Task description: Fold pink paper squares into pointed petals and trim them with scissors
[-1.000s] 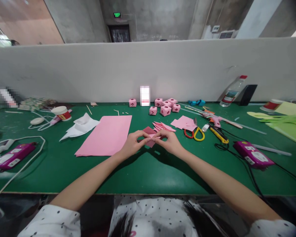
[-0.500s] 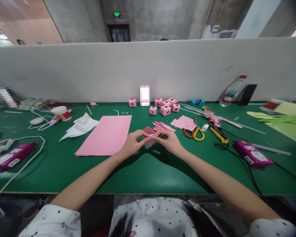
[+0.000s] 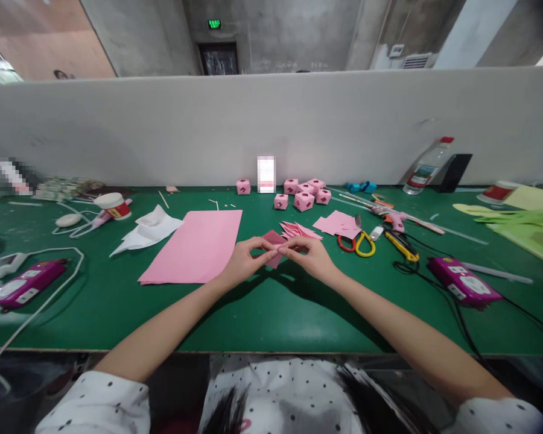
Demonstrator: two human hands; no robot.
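Between my two hands is a small piece of pink paper, partly folded and held just above the table. My left hand pinches its left side between thumb and fingers. Opposite it, my right hand pinches the right side, the fingertips of both hands nearly meeting. Right behind my right hand lies a pile of folded pink paper pieces. Flat pink paper squares are to the right of that pile. A stack of large pink sheets lies beside my left hand.
Several pink paper cubes stand near the grey partition. Scissors, a yellow utility knife, a pink glue gun and a purple power strip lie right. Crumpled white paper and a paper cup are left.
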